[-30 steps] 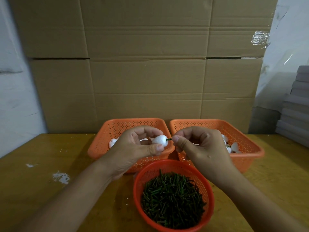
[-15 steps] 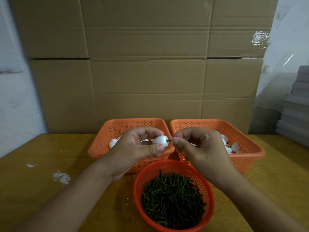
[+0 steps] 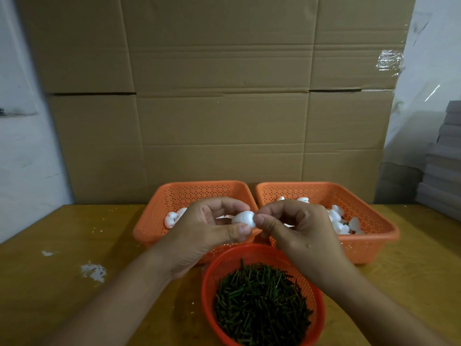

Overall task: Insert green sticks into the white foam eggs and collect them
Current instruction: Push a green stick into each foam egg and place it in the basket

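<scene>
Head view: left hand (image 3: 202, 233) pinches a white foam egg (image 3: 244, 218) above the left orange basket (image 3: 159, 221); right hand (image 3: 296, 226) fingertips press at its end — the green stick is hidden. Pushing off-axis may well split the foam or bend the stick.

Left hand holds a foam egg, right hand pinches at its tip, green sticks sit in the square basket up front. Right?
Not quite. In the head view the green sticks fill the round basket up front. The left hand does hold the foam egg, and the right hand pinches at its tip.
</scene>
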Demonstrator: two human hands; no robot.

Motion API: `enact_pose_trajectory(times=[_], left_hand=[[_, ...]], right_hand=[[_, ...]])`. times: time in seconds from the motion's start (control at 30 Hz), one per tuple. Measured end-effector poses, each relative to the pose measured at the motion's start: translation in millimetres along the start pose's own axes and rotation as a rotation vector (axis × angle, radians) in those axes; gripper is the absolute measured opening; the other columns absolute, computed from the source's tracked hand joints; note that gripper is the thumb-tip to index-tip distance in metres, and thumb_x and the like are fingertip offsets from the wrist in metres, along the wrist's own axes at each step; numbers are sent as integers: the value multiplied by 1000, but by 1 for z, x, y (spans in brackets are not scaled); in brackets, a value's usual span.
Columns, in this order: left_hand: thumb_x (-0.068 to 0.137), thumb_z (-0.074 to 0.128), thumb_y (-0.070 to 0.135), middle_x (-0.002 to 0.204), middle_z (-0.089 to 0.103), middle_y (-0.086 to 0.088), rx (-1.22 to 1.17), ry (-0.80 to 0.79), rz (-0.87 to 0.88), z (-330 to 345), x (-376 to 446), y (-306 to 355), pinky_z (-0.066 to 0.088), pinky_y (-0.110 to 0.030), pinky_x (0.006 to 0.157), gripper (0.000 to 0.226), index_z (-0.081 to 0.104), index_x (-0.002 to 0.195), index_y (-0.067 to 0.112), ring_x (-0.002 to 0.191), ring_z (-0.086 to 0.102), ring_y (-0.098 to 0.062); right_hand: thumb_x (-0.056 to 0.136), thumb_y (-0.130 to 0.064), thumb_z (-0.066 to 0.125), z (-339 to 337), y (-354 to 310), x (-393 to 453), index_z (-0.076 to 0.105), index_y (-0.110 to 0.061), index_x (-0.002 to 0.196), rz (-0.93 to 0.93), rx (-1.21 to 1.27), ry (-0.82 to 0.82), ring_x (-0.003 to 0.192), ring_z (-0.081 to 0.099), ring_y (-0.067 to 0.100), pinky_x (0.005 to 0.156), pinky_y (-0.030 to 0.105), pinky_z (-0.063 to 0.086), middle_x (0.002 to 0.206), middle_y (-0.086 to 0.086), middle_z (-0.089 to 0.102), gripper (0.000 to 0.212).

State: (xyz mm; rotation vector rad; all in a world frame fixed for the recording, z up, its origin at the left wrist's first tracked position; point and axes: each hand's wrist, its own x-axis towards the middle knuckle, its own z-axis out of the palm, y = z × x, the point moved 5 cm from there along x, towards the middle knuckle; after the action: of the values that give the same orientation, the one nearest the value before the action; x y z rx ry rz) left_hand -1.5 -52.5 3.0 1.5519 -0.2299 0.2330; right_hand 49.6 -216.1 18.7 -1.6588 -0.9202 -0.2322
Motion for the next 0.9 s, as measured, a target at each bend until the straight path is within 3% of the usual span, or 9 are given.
enact_pose_trajectory(times=[0.3,0.43,0.53,0.63,0.77,0.9], left_hand=[[70,86,22,115,73,-11,5,7,-3,0,0,0,58,-28,81,30,77,99,21,93,72,-23],[68,87,24,114,73,-11,14,39,9,-4,1,0,59,-31,79,34,76,101,24,92,71,-24],[67,87,25,116,72,-13,-2,68,29,-7,1,2,60,-32,77,38,75,103,28,93,69,-28],[70,86,25,112,73,-10,6,68,51,-6,1,3,59,-30,75,35,75,103,29,90,68,-25],[73,84,24,110,74,-11,18,67,70,-5,0,4,57,-27,73,31,74,102,28,89,70,-21],[73,84,25,110,74,-12,-3,49,66,-5,0,4,56,-25,72,31,74,103,28,89,71,-20]], right_hand=[[88,-17,73,1,2,0,76,-19,80,37,17,-34,59,65,12,56,19,47,66,3,71,9],[89,-20,74,1,3,1,77,-25,82,39,-31,-45,65,68,10,61,21,51,69,-8,73,9],[89,-18,73,5,7,0,78,-22,84,81,-48,-66,59,64,6,56,22,48,68,-3,73,8],[92,-14,70,16,10,-4,78,-13,83,158,18,-121,48,55,0,49,13,40,63,2,70,12],[94,-13,67,27,14,-10,76,-11,82,332,220,-164,56,65,3,49,16,46,64,-3,71,15],[91,-14,69,27,13,-11,75,-9,85,389,309,-141,53,62,1,47,15,45,63,-4,70,10]])
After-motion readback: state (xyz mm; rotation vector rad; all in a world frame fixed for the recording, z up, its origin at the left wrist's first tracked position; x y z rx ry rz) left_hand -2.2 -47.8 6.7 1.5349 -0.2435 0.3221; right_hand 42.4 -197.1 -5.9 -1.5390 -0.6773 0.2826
